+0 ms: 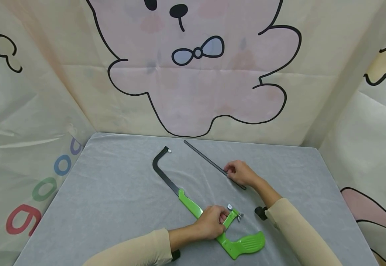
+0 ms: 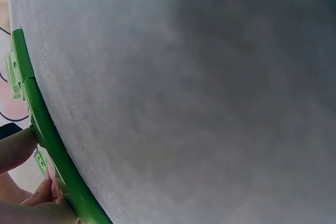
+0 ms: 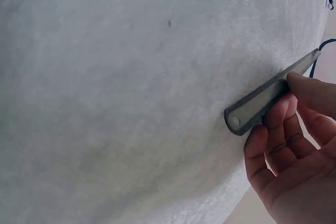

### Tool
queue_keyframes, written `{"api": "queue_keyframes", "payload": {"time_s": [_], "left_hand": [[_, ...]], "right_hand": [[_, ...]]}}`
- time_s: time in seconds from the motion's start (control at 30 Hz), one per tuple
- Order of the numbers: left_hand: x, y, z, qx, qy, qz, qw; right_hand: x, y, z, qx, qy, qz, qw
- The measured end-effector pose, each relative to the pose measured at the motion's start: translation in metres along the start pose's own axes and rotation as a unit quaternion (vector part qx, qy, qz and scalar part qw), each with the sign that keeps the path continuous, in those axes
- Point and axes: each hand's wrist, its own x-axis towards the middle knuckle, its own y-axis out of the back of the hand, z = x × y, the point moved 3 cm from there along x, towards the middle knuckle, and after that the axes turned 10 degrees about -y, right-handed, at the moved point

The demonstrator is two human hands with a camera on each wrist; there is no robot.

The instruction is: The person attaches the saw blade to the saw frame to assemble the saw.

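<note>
A hacksaw frame (image 1: 190, 205) lies slantwise on the grey cloth, with a bent black front end (image 1: 159, 170) and a green handle (image 1: 251, 243). My left hand (image 1: 209, 222) grips its green back bar near the handle; the left wrist view shows fingers and thumb around the green bar (image 2: 47, 124). Beside the handle a short green arm carries a wing nut (image 1: 240, 216). To the right, my right hand (image 1: 241, 173) pinches a loose dark hacksaw blade (image 1: 203, 156) near its closer end. In the right wrist view, the blade's end hole (image 3: 236, 121) and toothed edge show.
Grey cloth covers the table (image 1: 113, 184). A pale printed curtain (image 1: 80, 74) stands behind it and along both sides. Each wrist wears a small black device, such as the right one (image 1: 261, 213).
</note>
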Motion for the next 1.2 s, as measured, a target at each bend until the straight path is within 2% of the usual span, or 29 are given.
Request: {"api": "queue_keyframes", "payload": {"time_s": [0.27, 0.43, 0.63, 0.87, 1.07, 1.2], "left_hand": [[0.0, 0.0, 0.001, 0.005, -0.001, -0.001, 1.0], [0.0, 0.001, 0.0, 0.009, -0.002, -0.001, 1.0], [0.001, 0.0, -0.001, 0.005, 0.0, -0.002, 1.0], [0.001, -0.001, -0.001, 0.011, 0.0, 0.005, 0.9999], [-0.001, -0.001, 0.001, 0.023, -0.005, 0.013, 0.9996], [0.0, 0.0, 0.002, 0.012, 0.0, 0.012, 0.9999]], "right_hand": [[0.003, -0.001, 0.003, 0.029, -0.003, -0.012, 1.0], [0.005, -0.001, 0.003, 0.051, -0.011, -0.044, 0.998], [0.003, -0.003, 0.002, 0.115, -0.038, -0.093, 0.988], [0.001, -0.004, 0.004, 0.173, -0.066, -0.115, 0.976], [-0.002, -0.004, -0.003, 0.201, -0.056, -0.125, 0.97], [-0.004, -0.005, -0.009, 0.213, -0.05, -0.134, 0.967]]}}
